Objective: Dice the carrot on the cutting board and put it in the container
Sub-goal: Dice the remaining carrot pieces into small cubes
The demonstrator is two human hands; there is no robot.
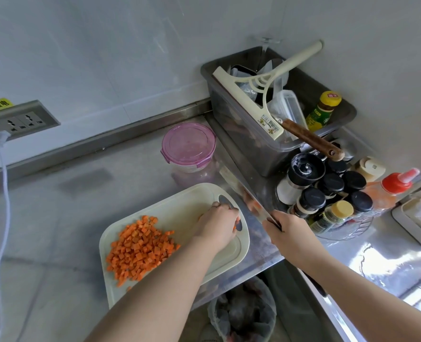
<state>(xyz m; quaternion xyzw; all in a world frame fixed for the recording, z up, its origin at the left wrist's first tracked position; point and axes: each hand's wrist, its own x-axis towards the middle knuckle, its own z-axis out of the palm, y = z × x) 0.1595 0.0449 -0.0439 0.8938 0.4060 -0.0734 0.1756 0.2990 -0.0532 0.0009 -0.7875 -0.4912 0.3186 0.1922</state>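
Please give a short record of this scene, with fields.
carrot: diced carrot, piled on the board's left part
board: cutting board, on the steel counter
container: container, lidded, behind the board
left hand: left hand, fingers on the board near its handle hole; grip unclear
right hand: right hand grips the knife, blade beside the board

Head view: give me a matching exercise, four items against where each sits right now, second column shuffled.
1 orange diced carrot pile
2 round clear container with pink lid
3 steel cleaver
4 red-capped squeeze bottle

A gripped by the right hand
B on the left part of the white cutting board
C on the steel counter behind the board, lid on
D right of the black-capped spice jars

Pairs: 1-B, 2-C, 3-A, 4-D
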